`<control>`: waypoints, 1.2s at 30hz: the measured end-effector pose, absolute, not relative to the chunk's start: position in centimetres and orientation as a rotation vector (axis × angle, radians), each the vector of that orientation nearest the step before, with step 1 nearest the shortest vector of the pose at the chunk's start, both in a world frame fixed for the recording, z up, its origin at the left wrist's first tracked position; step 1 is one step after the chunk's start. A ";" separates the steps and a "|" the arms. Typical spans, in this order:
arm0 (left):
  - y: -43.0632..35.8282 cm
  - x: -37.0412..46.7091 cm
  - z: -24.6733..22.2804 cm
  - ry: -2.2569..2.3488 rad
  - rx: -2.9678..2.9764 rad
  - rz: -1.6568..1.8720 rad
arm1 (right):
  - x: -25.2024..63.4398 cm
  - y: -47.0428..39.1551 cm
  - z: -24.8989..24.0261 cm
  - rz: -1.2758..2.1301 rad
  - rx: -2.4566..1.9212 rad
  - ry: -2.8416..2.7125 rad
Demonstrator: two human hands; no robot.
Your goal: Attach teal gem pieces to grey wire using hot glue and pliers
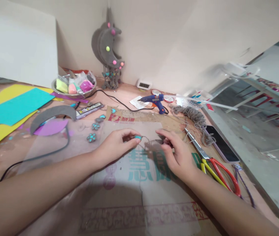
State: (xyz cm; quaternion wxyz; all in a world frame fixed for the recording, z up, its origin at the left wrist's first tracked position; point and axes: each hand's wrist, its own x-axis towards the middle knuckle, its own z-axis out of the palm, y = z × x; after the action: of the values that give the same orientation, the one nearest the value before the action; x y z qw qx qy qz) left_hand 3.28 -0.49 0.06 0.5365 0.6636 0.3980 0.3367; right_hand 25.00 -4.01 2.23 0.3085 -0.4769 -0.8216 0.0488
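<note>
Between the thumb and index finger of my left hand [119, 142] is a small turquoise piece [138, 137] with a grey edge. A thin grey cord [147, 139] curls away from it toward the right. My right hand [179, 152] is just across from it, its index finger and thumb apart. Its other fingers curl around something small and dark [167, 143], mostly hidden. Both hands are above a clear sheet laid over printed cardboard [119, 200]. Several turquoise-and-grey flower pieces [91, 137] lie left of my hands, near a turquoise heart piece [113, 110].
Scissors [204, 155], a phone [222, 144] and a tangle of grey yarn [193, 118] lie at right. Behind are a blue glue gun [151, 98], a small clock [144, 84] and a metal bowl [74, 95]. A grey crescent hanging [108, 46] is on the wall.
</note>
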 end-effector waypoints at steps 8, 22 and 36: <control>-0.6 3.4 0.3 0.964 1.606 0.794 | 24.6 -3.8 1.9 -0.344 -1.296 -2.470; -0.7 3.4 0.4 0.917 1.648 0.778 | 24.5 -3.7 1.8 -0.387 -1.270 -2.489; -0.7 3.4 0.3 0.925 1.671 0.781 | 24.5 -3.6 1.5 -0.408 -1.267 -2.490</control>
State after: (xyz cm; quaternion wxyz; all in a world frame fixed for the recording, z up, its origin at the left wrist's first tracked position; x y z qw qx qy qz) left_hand 3.39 -0.70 0.33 0.5133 0.6950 0.3845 0.3250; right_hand 24.54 -3.59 1.52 0.1583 -0.4431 -0.8708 -0.1426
